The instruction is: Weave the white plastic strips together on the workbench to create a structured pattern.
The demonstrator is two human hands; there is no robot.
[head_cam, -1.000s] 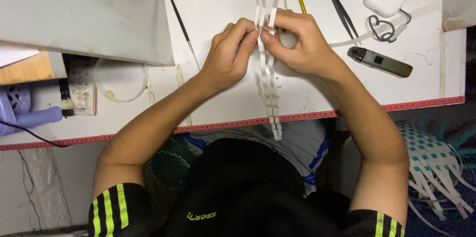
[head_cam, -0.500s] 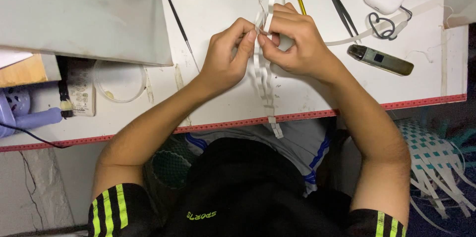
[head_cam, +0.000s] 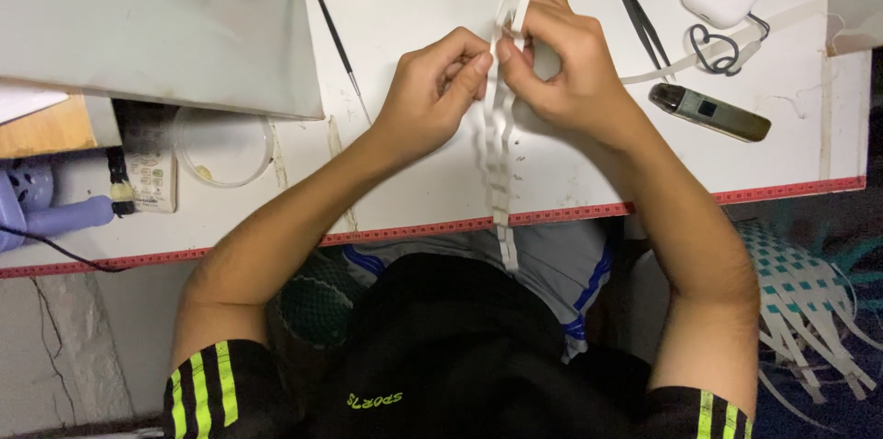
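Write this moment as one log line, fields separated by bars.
left hand pinching white paper strip chain | right hand pinching same chain | chain hangs over table edge | tweezers untouched

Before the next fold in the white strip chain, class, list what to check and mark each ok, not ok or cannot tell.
1. Left hand pinches the white strip chain: ok.
2. Right hand pinches it opposite: ok.
3. Chain tail hangs free past the table edge: ok.
4. Tweezers lie apart from the hands: ok.
5. Last fold lies flat: cannot tell, fingers cover it.
6. Loose strip on the table beside the right hand: ok.
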